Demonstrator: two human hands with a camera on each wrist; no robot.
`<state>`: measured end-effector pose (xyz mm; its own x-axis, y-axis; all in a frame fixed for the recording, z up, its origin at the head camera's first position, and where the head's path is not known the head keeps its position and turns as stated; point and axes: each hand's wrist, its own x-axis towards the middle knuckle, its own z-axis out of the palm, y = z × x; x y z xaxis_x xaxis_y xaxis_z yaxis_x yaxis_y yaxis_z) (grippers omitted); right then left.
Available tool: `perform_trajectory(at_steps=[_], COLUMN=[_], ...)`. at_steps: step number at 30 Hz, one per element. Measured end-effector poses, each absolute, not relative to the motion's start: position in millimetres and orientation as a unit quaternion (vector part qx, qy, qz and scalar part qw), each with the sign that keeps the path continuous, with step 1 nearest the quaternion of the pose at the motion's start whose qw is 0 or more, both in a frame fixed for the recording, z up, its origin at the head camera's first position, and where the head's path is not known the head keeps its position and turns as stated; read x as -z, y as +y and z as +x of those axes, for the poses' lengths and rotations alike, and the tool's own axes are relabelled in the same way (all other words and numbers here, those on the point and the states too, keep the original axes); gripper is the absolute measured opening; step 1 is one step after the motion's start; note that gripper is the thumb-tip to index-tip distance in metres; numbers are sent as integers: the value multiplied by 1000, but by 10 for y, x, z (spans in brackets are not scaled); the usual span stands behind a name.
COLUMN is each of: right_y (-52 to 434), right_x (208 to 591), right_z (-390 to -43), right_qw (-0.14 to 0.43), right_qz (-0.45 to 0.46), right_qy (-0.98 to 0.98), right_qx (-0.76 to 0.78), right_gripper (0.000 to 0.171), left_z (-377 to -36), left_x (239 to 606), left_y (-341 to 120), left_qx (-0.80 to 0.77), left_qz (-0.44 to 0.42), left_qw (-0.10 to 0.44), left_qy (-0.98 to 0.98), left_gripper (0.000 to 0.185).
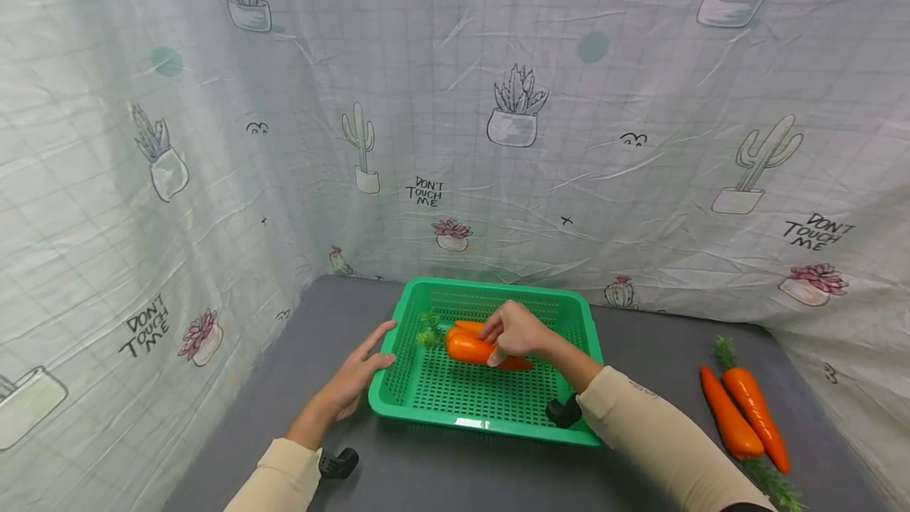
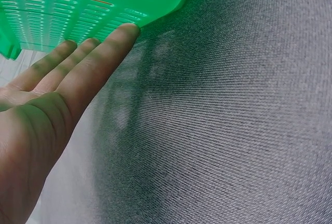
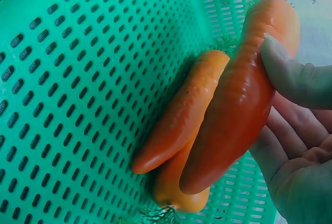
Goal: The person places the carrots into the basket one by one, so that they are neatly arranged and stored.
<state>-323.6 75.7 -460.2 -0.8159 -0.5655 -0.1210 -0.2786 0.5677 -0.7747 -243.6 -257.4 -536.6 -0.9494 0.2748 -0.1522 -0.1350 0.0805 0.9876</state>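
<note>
Green plastic is forming the perforated basket (image 1: 529,431), and I am taking it as my landmark while watching all three views. With the right grip (image 1: 515,330) I am pinching an orange carrot (image 3: 236,99) inside the basket, the thumb pressing one side and the fingers lying on the other. Its blunt end is pointing toward the basket's left wall, where feathery greenery (image 1: 430,332) is showing. Two more carrots (image 3: 179,114) are lying in the basket beneath the held one, pointing opposite ways; whether it is touching them, I am not able to tell. With the left grip (image 1: 351,379) I am grasping nothing: its fingers are stretching out straight and touching the outside of the basket's left wall, while the thumb is lying at the rim. Right of the basket, well apart from it, another pair of carrots (image 1: 730,417) is lying side by side on the grey table (image 1: 668,362), their leafy tops at opposite ends. Cream sleeves (image 1: 277,480) are covering both forearms, the right one crossing the basket's right side. Behind the basket, a pale curtain (image 1: 455,46) is hanging in creases, carrying drawn cacti and the words "DON'T TOUCH ME".
</note>
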Motion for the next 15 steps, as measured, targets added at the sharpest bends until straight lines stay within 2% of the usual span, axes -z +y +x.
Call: perform_trajectory(at_steps=[15], right_y=[739], right_x=[4665], right_z=[-3227], right_qw=[173], right_qz=[-233], right_qy=[873], right_qx=[391], right_gripper=[39], left_z=[-2421], left_x=[5364], left_y=[-2576], left_qx=[-683], left_qz=[57], left_qw=[153], left_qy=[712], left_gripper=[71])
